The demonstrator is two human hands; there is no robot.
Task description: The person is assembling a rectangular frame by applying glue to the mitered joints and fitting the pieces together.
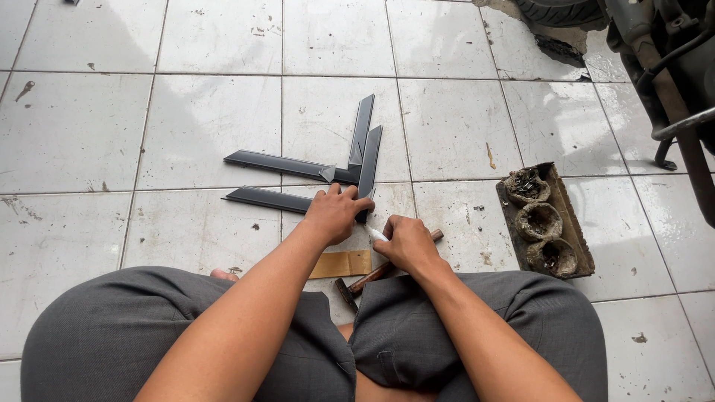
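Note:
Two dark grey L-shaped frame pieces lie on the white tiled floor. My left hand (335,212) presses down on the corner of the nearer L-shaped piece (268,199); the farther L-shaped piece (298,165) lies just beyond it. My right hand (406,242) holds a small white stick-like object (376,233), its tip pointing at the near corner. Under my right hand lies a hammer (357,281) with a wooden handle. A flat piece of brown cardboard (341,263) rests beside it.
A rusty rectangular tray (577,234) with three dirty round cups sits to the right. A vehicle's tyre and metal parts (670,89) stand at the top right. My grey-trousered knees (149,335) fill the bottom of the view.

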